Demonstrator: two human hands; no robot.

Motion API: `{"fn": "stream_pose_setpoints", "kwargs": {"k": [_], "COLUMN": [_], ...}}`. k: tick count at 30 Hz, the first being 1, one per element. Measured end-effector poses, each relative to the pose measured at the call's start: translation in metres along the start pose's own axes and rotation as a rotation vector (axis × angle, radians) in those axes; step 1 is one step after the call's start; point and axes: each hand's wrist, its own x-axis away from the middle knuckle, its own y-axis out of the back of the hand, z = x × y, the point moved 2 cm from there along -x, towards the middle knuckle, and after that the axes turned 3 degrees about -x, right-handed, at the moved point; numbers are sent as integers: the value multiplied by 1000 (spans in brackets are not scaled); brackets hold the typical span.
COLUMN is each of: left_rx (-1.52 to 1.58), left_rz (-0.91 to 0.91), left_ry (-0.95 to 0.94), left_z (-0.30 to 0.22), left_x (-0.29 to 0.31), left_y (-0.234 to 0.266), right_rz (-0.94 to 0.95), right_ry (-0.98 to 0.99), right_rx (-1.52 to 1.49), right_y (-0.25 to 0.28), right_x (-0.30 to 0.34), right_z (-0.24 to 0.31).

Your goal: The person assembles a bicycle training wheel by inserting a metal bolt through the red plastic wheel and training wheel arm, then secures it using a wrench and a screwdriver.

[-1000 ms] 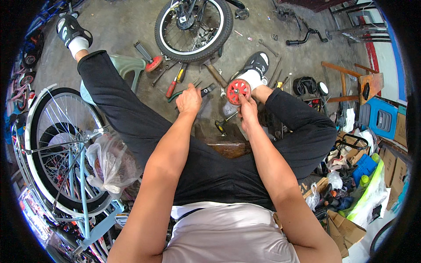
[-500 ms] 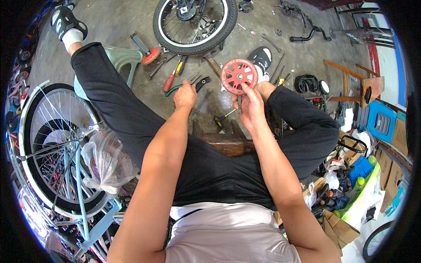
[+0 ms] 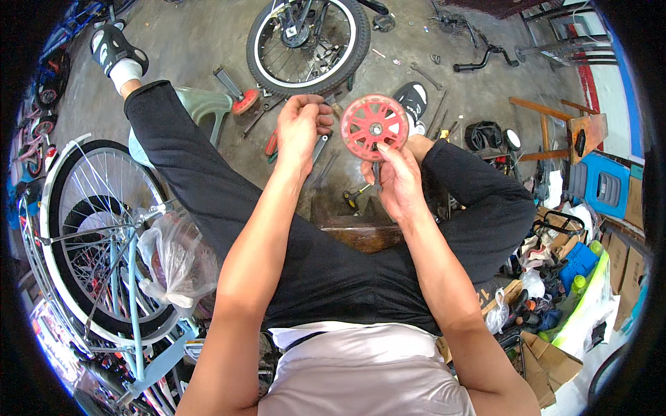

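My right hand point(image 3: 399, 177) grips a small red spoked wheel point(image 3: 355, 132) by its lower rim, thumb in front. The wheel faces me, with a metal bearing at its hub. A dark metal shank point(image 3: 377, 171) shows below the wheel between the fingers of that hand. Left of the wheel, my left hand point(image 3: 304, 128) is raised with its fingers curled in; whatever they hold, if anything, is hidden. Beneath it on the floor lie a red-handled screwdriver point(image 3: 272, 144) and a silver wrench-like tool point(image 3: 320, 147), both partly covered by the hand.
A bicycle wheel point(image 3: 260, 73) lies ahead. A T-handled tool point(image 3: 352, 200) rests on the floor before a wooden stool point(image 3: 361, 239). A green plastic stool point(image 3: 201, 100) and a light-blue bicycle point(image 3: 133, 298) are at left. Wooden stool legs point(image 3: 544, 135) and a blue stool point(image 3: 603, 186) stand right.
My left hand has come up from the tools on the floor and moved closer to the red wheel, fingers curled. The right hand still holds the wheel, shifted slightly left.
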Motion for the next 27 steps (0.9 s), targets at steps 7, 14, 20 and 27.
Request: {"fn": "stream_pose_setpoints", "kwargs": {"k": [7, 14, 20, 27], "left_rx": [-379, -683, -680, -767], "left_rz": [-17, 265, 262, 279], "left_ry": [-461, -820, -874, -1036], "left_z": [-18, -42, -45, -48], "left_x": [58, 73, 77, 74], "left_y": [-5, -17, -16, -14], "right_rz": [-118, -166, -157, -141], "right_ry": [-7, 112, 158, 127], "right_rx": [154, 279, 329, 392], "right_y": [-16, -26, -23, -19], "right_x": [25, 37, 36, 37], "right_z": [7, 13, 9, 12]}}
